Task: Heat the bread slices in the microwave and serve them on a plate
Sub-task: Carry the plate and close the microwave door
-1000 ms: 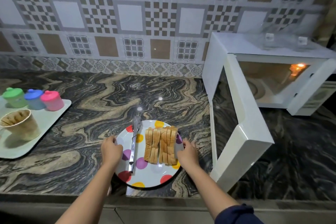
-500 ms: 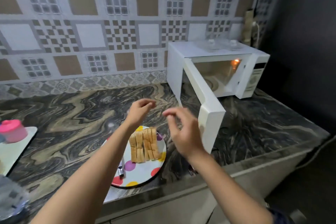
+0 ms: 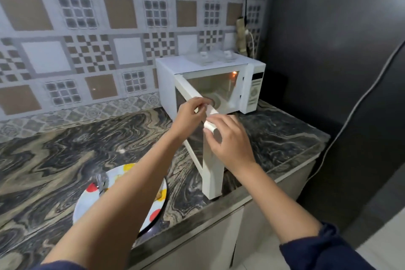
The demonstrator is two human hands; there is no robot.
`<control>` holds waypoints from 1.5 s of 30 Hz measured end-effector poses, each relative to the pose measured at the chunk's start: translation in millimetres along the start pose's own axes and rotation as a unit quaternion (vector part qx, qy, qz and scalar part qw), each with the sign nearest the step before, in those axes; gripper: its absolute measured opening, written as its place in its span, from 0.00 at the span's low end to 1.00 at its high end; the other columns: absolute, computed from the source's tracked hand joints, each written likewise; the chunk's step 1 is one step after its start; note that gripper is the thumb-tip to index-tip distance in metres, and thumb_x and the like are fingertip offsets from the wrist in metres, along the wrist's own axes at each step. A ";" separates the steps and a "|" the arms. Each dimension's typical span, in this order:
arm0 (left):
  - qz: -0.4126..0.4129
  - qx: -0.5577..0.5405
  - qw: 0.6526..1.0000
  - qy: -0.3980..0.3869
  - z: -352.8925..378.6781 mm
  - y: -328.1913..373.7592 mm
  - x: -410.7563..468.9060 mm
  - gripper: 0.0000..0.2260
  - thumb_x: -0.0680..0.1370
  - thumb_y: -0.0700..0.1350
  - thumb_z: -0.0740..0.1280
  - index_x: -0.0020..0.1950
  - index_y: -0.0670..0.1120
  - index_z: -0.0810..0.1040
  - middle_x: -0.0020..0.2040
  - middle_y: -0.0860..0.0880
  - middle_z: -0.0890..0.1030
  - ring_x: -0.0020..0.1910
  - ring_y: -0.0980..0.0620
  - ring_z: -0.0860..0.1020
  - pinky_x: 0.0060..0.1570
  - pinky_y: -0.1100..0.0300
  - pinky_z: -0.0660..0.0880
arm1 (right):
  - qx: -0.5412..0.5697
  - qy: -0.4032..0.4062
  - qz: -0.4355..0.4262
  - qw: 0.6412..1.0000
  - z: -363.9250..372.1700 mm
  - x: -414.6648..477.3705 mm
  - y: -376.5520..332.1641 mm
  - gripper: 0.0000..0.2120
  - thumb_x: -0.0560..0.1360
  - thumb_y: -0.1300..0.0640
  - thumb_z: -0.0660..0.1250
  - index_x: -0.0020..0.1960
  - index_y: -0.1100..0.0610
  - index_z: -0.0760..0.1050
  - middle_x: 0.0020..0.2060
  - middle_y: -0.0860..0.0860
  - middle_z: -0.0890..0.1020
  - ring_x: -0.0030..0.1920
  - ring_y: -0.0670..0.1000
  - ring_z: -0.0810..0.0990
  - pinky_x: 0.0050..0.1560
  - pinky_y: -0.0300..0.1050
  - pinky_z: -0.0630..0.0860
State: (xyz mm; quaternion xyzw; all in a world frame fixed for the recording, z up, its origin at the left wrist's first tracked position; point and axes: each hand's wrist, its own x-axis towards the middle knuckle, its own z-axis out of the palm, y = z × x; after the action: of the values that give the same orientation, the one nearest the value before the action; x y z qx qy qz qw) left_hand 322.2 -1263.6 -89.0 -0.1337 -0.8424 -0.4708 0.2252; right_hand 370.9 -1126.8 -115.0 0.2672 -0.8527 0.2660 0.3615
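Round white plate with coloured dots (image 3: 87, 207), lower left on the swirled dark marble counter (image 3: 54, 155): bread slices hidden behind the left forearm, blurred metal utensil (image 3: 101, 180) on its left side. White microwave (image 3: 166, 76), centre right, cavity lit, door (image 3: 213, 173) swung open. Left hand (image 3: 189, 114) pinches the door's top edge; right hand (image 3: 230, 142) curls round its outer corner.

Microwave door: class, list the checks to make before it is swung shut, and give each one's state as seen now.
1. Microwave empty: ok, only the turntable shows.
2. Plate clear of the door: ok, it sits to its left.
3. Left hand on door: ok, it pinches the top edge.
4. Right hand grip: cannot tell, blurred at the corner.
5. Bread on plate: cannot tell, the left arm hides it.
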 end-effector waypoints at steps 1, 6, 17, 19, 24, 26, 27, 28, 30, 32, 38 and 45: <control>0.012 0.019 1.000 -0.002 7.0 0.8 3.5 0.10 0.79 0.39 0.61 0.55 0.44 0.80 0.49 0.53 0.79 0.43 0.61 0.75 0.43 0.76 0.68 | 0.001 0.008 0.000 1.000 -3.2 0.9 9.8 0.15 0.74 0.53 0.61 0.54 0.60 0.79 0.50 0.52 0.82 0.52 0.51 0.77 0.55 0.42 0.71; 0.065 0.121 0.990 -0.017 53.0 4.2 35.9 0.12 0.79 0.43 0.61 0.60 0.43 0.79 0.60 0.49 0.80 0.59 0.54 0.76 0.59 0.68 0.68 | 0.004 0.045 0.001 0.999 -13.3 8.3 82.2 0.14 0.74 0.55 0.61 0.53 0.61 0.79 0.50 0.53 0.82 0.52 0.52 0.78 0.57 0.43 0.72; -0.021 0.263 0.964 0.031 171.6 -1.3 147.3 0.17 0.81 0.47 0.57 0.68 0.45 0.72 0.70 0.45 0.71 0.70 0.48 0.67 0.68 0.57 0.63 | 0.081 -0.072 0.071 0.992 -12.8 85.9 253.3 0.15 0.78 0.63 0.60 0.64 0.62 0.72 0.62 0.56 0.74 0.64 0.53 0.71 0.65 0.40 0.65; -0.034 0.275 0.960 0.044 179.3 -8.3 164.2 0.16 0.81 0.47 0.59 0.68 0.46 0.72 0.70 0.48 0.71 0.70 0.50 0.67 0.68 0.58 0.63 | 0.092 -0.071 0.076 0.990 -3.4 99.2 271.7 0.15 0.78 0.64 0.60 0.64 0.63 0.72 0.62 0.56 0.75 0.64 0.53 0.71 0.65 0.40 0.64; -0.011 0.317 0.946 0.074 194.5 -16.7 198.2 0.14 0.80 0.41 0.61 0.65 0.43 0.76 0.66 0.46 0.76 0.67 0.49 0.73 0.62 0.57 0.70 | 0.098 -0.071 0.070 0.990 20.0 131.1 309.7 0.16 0.78 0.65 0.60 0.65 0.64 0.72 0.63 0.57 0.75 0.65 0.54 0.72 0.68 0.42 0.64; 0.025 0.333 0.937 0.103 199.9 -27.9 212.4 0.10 0.74 0.34 0.66 0.53 0.40 0.82 0.52 0.43 0.83 0.52 0.44 0.82 0.45 0.54 0.79 | 0.091 -0.082 0.058 0.991 31.3 144.9 324.6 0.17 0.78 0.66 0.60 0.66 0.65 0.71 0.65 0.57 0.74 0.68 0.55 0.70 0.70 0.41 0.61; 0.030 0.339 0.933 0.114 202.0 -35.7 219.2 0.09 0.71 0.32 0.68 0.49 0.40 0.83 0.47 0.42 0.84 0.46 0.42 0.83 0.38 0.53 0.80 | 0.084 -0.089 0.048 0.991 38.4 151.8 332.9 0.17 0.78 0.66 0.59 0.67 0.65 0.70 0.66 0.57 0.73 0.69 0.55 0.68 0.71 0.41 0.59; 0.028 0.345 0.931 0.115 204.3 -42.3 225.6 0.10 0.70 0.31 0.69 0.49 0.40 0.83 0.48 0.42 0.84 0.46 0.42 0.83 0.39 0.52 0.80 | 0.075 -0.094 0.037 0.992 46.0 157.6 341.0 0.18 0.78 0.67 0.59 0.68 0.65 0.69 0.67 0.58 0.72 0.71 0.55 0.67 0.72 0.42 0.58; 0.024 0.358 0.927 0.111 206.1 -50.6 238.8 0.15 0.72 0.33 0.69 0.57 0.41 0.81 0.56 0.43 0.82 0.55 0.44 0.81 0.48 0.52 0.79 | 0.067 -0.097 0.024 0.993 63.4 169.9 356.1 0.20 0.78 0.68 0.58 0.69 0.65 0.67 0.69 0.58 0.70 0.72 0.56 0.64 0.74 0.47 0.59; 0.032 0.388 0.915 0.107 206.0 -61.1 251.0 0.18 0.71 0.34 0.70 0.61 0.42 0.79 0.59 0.44 0.81 0.58 0.46 0.80 0.52 0.54 0.78 | 0.062 -0.096 0.019 0.993 79.7 181.6 367.7 0.20 0.78 0.69 0.57 0.70 0.65 0.65 0.70 0.59 0.69 0.73 0.56 0.62 0.74 0.50 0.59; 0.035 0.417 0.903 0.098 204.9 -90.9 280.5 0.23 0.64 0.32 0.75 0.57 0.43 0.81 0.54 0.46 0.84 0.53 0.48 0.82 0.47 0.57 0.80 | 0.069 -0.086 0.017 0.994 116.5 211.8 385.1 0.22 0.78 0.69 0.56 0.72 0.64 0.62 0.72 0.56 0.66 0.75 0.52 0.59 0.72 0.38 0.50; 0.079 0.495 0.859 0.103 218.6 -116.6 275.5 0.29 0.71 0.35 0.63 0.73 0.43 0.64 0.71 0.44 0.70 0.71 0.47 0.67 0.69 0.55 0.65 | 0.027 -0.053 -0.096 0.994 132.5 224.2 411.0 0.20 0.76 0.62 0.54 0.66 0.64 0.69 0.62 0.59 0.76 0.65 0.56 0.70 0.66 0.52 0.70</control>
State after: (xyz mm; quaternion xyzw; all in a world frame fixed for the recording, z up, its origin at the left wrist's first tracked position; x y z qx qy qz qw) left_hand -21.9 -1134.1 -134.7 -0.0213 -0.9231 0.0169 0.3837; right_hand -91.9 -977.4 -131.1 0.3711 -0.8337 0.2381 0.3325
